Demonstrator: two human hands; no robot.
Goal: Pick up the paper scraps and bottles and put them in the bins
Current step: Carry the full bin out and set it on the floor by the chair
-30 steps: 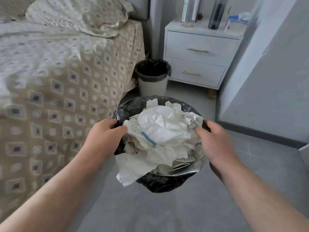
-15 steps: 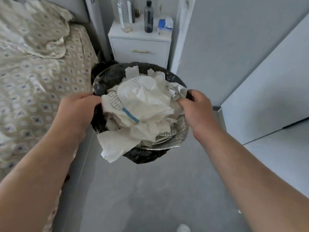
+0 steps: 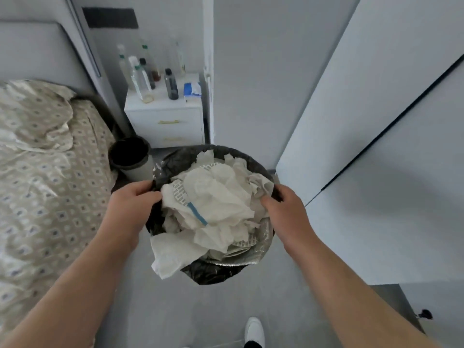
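**Heaped bin held by its rim: the paper is what may spill**

Head view. The left hand (image 3: 130, 204) grips the left rim of the full bin (image 3: 213, 275), its fingers curled over the black liner. The right hand (image 3: 283, 209) grips the right rim in the same way. The bin sits mid-view and appears to be held clear of the grey floor. It is just nearer than the second bin (image 3: 140, 170), which stands on the floor beside the bed (image 3: 45, 172) at the left. That bin's dark mouth shows nothing inside.

The paper scraps (image 3: 218, 197) are crumpled, loose and heaped above the rim. One hanging sheet (image 3: 173, 254) droops over the near-left edge, outside the liner.

The main risk is spillage. With the heap this high, any tilt or jolt of the bin could send the top pieces onto the floor. The hanging sheet looks likeliest to go first, since little seems to pin it.

A second risk is the grip. Both hands pinch liner as well as rim, so the thin plastic could slide or tear and the bin could sag to one side.

The heap also hides the floor just ahead, so the person's shoe (image 3: 254, 330) could catch the second bin.

The bottles (image 3: 171, 84) stand far off on the nightstand (image 3: 165, 116), not yet collected. With both hands occupied, reaching for them now would likely mean a one-handed hold and a tipped bin.
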